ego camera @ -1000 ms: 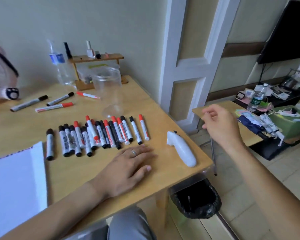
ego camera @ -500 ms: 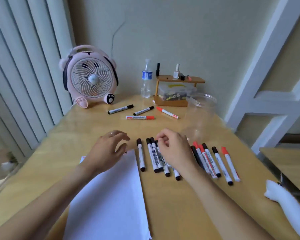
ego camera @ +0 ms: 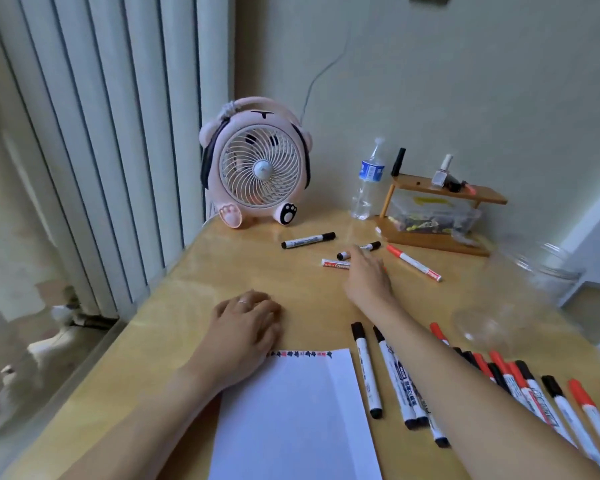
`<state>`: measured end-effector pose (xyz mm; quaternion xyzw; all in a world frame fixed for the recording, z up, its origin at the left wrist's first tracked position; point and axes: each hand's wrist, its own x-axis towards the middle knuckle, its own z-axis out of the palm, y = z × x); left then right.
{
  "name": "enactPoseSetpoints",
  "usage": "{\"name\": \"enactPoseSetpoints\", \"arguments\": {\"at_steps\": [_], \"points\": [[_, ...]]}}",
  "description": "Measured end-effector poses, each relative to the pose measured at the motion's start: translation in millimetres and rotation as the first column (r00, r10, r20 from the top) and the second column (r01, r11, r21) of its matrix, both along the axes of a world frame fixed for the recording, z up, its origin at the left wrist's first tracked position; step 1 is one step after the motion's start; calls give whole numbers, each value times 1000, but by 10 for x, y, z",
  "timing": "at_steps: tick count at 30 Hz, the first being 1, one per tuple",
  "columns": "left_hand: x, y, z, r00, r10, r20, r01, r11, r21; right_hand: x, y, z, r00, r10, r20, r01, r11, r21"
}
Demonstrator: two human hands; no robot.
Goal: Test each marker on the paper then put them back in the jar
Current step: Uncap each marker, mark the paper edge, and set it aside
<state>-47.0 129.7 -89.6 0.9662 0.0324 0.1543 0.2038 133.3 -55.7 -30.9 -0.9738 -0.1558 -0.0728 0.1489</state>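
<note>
Beyond the paper [ego camera: 291,410], right hand [ego camera: 368,275] covers a red-capped white marker [ego camera: 335,263], grip unclear; left hand [ego camera: 246,323] lies relaxed

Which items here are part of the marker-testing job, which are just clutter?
Job:
markers in the near row
four markers farther back
paper
clear jar
right hand, reaching over the far markers
left hand, at the paper's top edge

Clutter:
pink fan
water bottle
wooden shelf
plastic box
</note>
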Motion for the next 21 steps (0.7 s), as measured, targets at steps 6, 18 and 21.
{"name": "enactPoseSetpoints", "arguments": {"at_steps": [6, 18, 21], "points": [[-5, -21, 74, 999, 4, 51, 0, 997, -75, 168, 10, -67, 994, -83, 72, 96, 971, -217], [-195, -345, 364, 918, -343, 199, 377, 910, -172, -1720, -291, 313, 773, 555, -307, 197, 250, 948], [-207, -340, 334, 924, -344, 168, 362, 928, -91, -1680, -468, 305, 751, 542, -377, 274, 262, 925]]}}
